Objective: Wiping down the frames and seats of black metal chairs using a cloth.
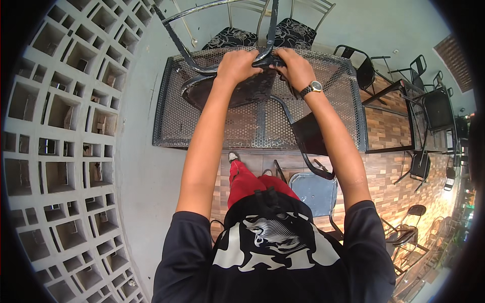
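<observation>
An upturned black metal chair point(246, 92) rests on or just above a perforated metal table point(178, 125). Its worn tubular legs point(174, 36) point up and away from me, and its backrest point(308, 132) hangs past the table's near edge. My left hand point(237, 68) grips the chair's frame where a leg tube bends at the seat. Just right of it, my right hand point(297, 70), with a watch on the wrist, has its fingers closed around a dark part at the same corner. Whether that part is frame or a separate strip is hard to tell.
Two chairs with flower-patterned seats point(295, 33) stand behind the table against the wall. A blue-grey chair point(314, 193) is close by my right leg. On the left rises a pierced block wall point(34, 151). More chairs and another table point(411, 113) stand to the right.
</observation>
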`<state>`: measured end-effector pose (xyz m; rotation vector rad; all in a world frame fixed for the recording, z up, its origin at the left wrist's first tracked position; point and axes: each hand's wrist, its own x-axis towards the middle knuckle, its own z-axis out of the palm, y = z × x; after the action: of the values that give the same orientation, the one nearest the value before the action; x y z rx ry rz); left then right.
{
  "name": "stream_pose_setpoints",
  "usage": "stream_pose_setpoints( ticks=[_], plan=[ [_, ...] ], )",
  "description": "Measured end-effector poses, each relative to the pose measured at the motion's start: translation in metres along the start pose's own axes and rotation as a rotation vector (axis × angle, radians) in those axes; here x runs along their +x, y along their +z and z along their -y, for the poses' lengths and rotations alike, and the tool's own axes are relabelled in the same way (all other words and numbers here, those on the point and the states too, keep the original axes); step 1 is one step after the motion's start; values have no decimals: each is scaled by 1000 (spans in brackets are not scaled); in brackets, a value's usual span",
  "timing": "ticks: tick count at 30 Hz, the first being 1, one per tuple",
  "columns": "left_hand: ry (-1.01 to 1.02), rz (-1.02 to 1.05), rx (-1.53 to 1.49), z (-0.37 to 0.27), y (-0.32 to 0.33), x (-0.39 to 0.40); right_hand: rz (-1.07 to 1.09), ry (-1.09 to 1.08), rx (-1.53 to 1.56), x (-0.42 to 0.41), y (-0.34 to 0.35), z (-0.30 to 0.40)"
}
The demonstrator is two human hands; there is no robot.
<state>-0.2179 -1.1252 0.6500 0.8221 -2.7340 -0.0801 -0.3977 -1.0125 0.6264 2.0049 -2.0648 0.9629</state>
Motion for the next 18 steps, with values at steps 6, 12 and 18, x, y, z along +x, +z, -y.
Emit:
stream_pose_setpoints(
  ticks=[6,12,18],
  plan=[
    [-31,-1,91,-1,-7,-4,20,89,24,-4,-14,-6],
    [-117,79,15,22,-29,-36,-189,87,216,4,-21,3],
    [-112,-72,78,31,-18,-58,-371,-174,306,37,16,51]
  ],
)
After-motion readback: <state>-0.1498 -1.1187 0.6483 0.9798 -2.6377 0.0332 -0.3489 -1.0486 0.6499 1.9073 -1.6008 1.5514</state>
